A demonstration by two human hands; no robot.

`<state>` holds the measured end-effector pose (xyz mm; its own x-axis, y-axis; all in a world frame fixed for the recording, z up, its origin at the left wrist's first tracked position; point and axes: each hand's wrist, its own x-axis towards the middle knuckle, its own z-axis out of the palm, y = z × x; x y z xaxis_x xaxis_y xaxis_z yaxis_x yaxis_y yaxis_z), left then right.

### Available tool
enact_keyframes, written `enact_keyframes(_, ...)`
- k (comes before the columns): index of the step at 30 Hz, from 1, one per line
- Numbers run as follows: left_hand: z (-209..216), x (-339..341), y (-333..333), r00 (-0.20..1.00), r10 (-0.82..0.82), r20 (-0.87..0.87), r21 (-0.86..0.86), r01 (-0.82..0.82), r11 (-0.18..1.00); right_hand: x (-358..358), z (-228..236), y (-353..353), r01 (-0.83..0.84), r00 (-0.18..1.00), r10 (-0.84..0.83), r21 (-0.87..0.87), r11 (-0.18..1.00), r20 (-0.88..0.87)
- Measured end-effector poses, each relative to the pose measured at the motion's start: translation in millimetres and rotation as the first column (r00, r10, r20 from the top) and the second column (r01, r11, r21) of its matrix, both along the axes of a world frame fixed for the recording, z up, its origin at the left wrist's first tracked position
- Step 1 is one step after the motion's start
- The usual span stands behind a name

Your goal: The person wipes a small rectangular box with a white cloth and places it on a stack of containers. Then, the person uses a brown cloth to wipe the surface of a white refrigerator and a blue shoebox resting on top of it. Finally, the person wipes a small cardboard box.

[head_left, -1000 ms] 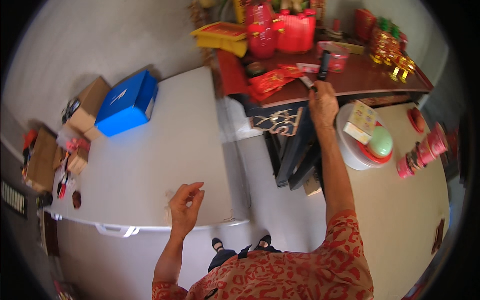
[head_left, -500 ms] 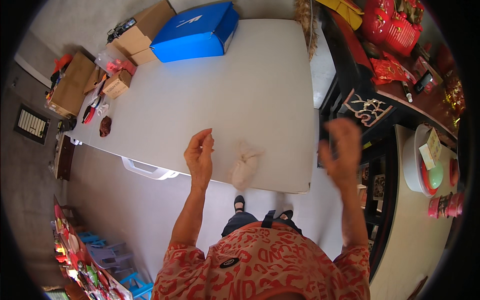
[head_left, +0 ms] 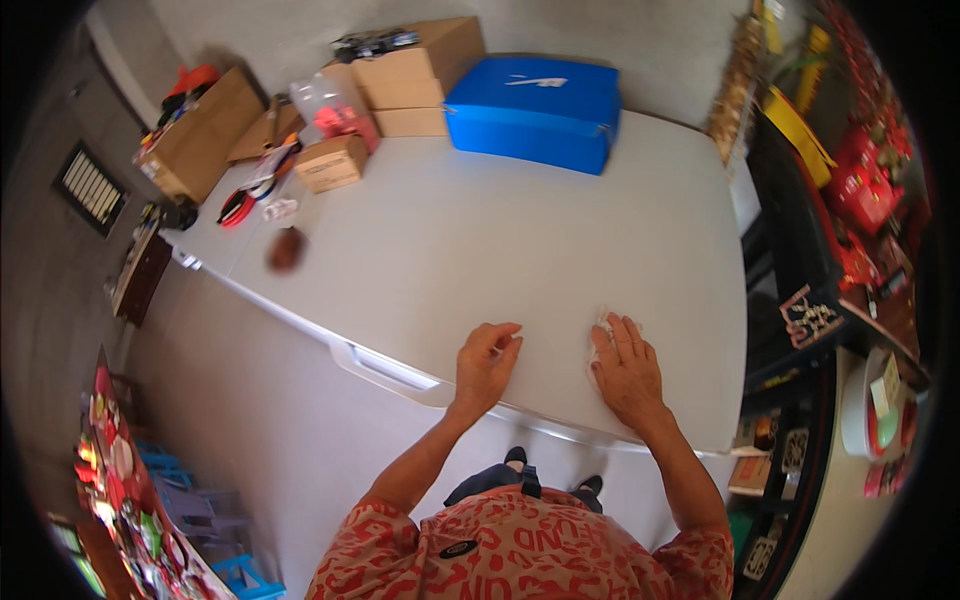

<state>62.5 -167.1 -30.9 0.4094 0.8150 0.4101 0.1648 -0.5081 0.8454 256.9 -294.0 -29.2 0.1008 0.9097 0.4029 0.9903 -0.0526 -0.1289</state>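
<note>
A pale crumpled cloth (head_left: 604, 318) lies near the front right of the light grey table (head_left: 480, 230). My right hand (head_left: 628, 375) is closed over it from above, covering most of it; bits of cloth show past the fingertips and beside the thumb. To the left of it, my left hand (head_left: 486, 368) hovers over the table's front edge. Its fingers are loosely bent, with a gap between thumb and fingertips and nothing in them.
A blue shoebox (head_left: 530, 120) stands at the back, beside stacked cardboard boxes (head_left: 420, 75). A small carton (head_left: 332, 163), a red-handled tool (head_left: 236, 208) and a blurred brown object (head_left: 287, 249) sit at the left. Dark shelving (head_left: 790, 470) stands close on the right.
My right hand has come down from the air at the right onto the cloth. The view has turned, so the table and boxes appear shifted right. My left hand stays loosely bent.
</note>
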Motion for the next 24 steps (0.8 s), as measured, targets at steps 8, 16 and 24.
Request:
enact_keyframes(8,4.7,-67.8,17.8,0.979,0.205,-0.008,0.115,-0.203,0.972,-59.5,-8.9,75.3,-0.327,0.944,0.326,0.026,0.945,0.046)
enact_keyframes(16,6.8,-156.4,96.7,0.865,0.501,-0.037,0.325,-0.464,0.824,-113.6,10.2,97.5,-0.422,0.845,0.436,0.114,0.900,-0.310)
enact_keyframes(24,2.4,-253.1,253.1,0.691,0.695,-0.200,0.561,-0.501,0.659,-178.0,5.8,155.4,-0.335,0.889,0.337,0.062,0.940,-0.310)
